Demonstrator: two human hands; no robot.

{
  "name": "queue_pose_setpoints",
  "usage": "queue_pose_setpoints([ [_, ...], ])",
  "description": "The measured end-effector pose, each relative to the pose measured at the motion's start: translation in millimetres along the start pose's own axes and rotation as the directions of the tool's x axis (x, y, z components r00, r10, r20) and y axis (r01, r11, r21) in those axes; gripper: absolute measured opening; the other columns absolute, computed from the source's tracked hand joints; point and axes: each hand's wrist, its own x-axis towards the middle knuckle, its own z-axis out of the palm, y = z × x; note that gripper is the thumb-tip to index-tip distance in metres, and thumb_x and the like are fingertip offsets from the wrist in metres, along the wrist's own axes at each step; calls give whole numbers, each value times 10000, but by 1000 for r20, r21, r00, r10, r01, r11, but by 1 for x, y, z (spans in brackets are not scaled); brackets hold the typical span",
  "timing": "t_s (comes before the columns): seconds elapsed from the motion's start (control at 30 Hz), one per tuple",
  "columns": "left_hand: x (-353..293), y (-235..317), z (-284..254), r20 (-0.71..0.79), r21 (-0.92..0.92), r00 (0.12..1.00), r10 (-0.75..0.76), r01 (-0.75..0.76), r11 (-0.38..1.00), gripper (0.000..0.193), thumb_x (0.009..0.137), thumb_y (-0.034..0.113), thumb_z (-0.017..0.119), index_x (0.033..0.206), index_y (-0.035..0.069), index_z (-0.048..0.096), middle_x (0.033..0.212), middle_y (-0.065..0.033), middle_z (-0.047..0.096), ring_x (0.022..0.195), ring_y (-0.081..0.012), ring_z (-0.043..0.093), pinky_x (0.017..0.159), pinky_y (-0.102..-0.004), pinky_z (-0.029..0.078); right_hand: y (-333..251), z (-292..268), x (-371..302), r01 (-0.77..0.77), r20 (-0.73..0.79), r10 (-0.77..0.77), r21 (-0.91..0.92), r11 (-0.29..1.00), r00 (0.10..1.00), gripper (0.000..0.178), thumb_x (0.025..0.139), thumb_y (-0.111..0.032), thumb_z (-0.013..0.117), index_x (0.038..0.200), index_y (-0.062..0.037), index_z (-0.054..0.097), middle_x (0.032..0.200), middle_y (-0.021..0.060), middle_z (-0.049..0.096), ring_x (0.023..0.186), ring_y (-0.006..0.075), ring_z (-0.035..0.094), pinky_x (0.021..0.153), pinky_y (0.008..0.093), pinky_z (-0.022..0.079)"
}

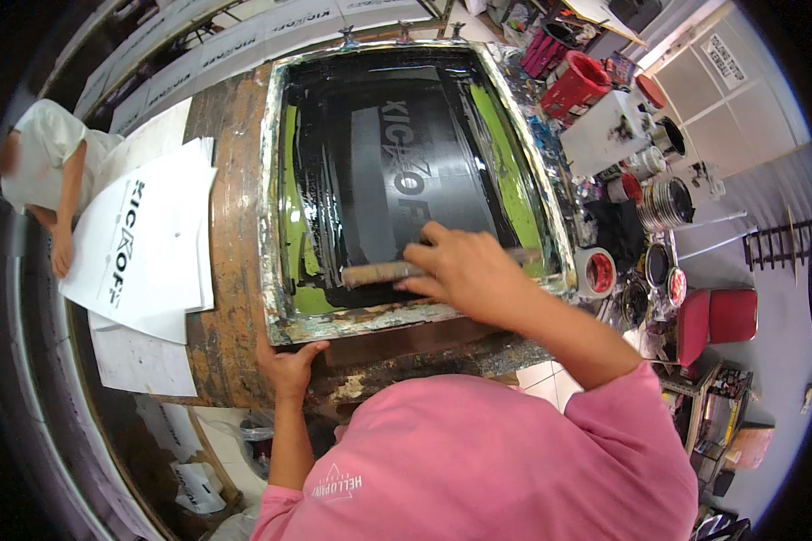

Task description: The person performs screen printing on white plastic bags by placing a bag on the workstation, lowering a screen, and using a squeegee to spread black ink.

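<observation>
So I'm standing in this print shop watching someone in a pink T-shirt (505, 451) lean over a big rectangular screen frame with paint-crusted edges (272, 198). It's on a scuffed brown wooden table (230, 207), and small metal clamps (347, 38) sit along its far end. The mesh is mostly coated in glossy black ink (347, 81), with lime-green strips (501, 144) showing down both sides and dark lettering visible in the middle.

The right hand (465, 268) is wrapped around a long, worn wooden-handled squeegee (374, 273), which lies crosswise inside the frame at the near end, close to the person's body. The left hand (289, 368) is down at the frame's near left corner, thumb sticking out sideways. Its fingers are mostly hidden there, so I honestly can't tell if it's gripping anything.

Off to the left there's a loose pile of white sheets with black print (149, 261), and a co-worker in a pale top (56, 153) has a hand (61, 254) at its outer edge. Right side's pure clutter: a white tub with red inside (583, 273) just beside the frame, a red bucket (573, 86) further up, plus a red chair (733, 316) beyond.
</observation>
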Motion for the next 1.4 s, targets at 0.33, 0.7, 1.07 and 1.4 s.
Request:
queue_pose_setpoints([
  [0.33, 80, 110, 22, -299, -187, 813, 500, -564, 804, 996, 989, 476, 793, 1689, 1, 267, 1651, -210, 398, 1488, -305, 433, 1261, -462, 326, -60, -108, 7, -65, -626, -256, -442, 895, 737, 523, 916, -399, 733, 1308, -66, 638, 984, 126, 630, 987, 321, 623, 948, 518, 405],
  [0.7, 20, 32, 61, 318, 898, 944, -93, -268, 349, 1255, 867, 950, 466, 1715, 50, 256, 1787, -259, 150, 1661, -466, 50, 1193, -807, -133, -62, -190, 49, 100, -649, -316, -347, 932, 692, 449, 987, -429, 675, 789, -26, 677, 679, 129, 660, 669, 286, 643, 826, 477, 457],
  [1.07, 94, 108, 89, 30, 383, 929, 370, -352, 854, 619, 924, 276, 866, 1422, -32, 665, 1384, -260, 701, 1284, -424, 675, 1057, -486, 528, -57, -216, 65, 101, -584, -297, -345, 933, 756, 474, 1003, -443, 644, 789, -21, 679, 672, 131, 658, 662, 289, 638, 835, 479, 460],
  [1.4, 119, 70, 2, -401, 27, 915, 41, -33, 999, 545, 975, -31, 687, 1514, -12, 603, 864, -18, 661, 687, -44, 522, 622, -222, 404, -63, -212, 46, 62, -607, -293, -371, 926, 739, 499, 1018, -456, 617, 789, -17, 681, 666, 133, 656, 656, 292, 635, 843, 481, 462],
])
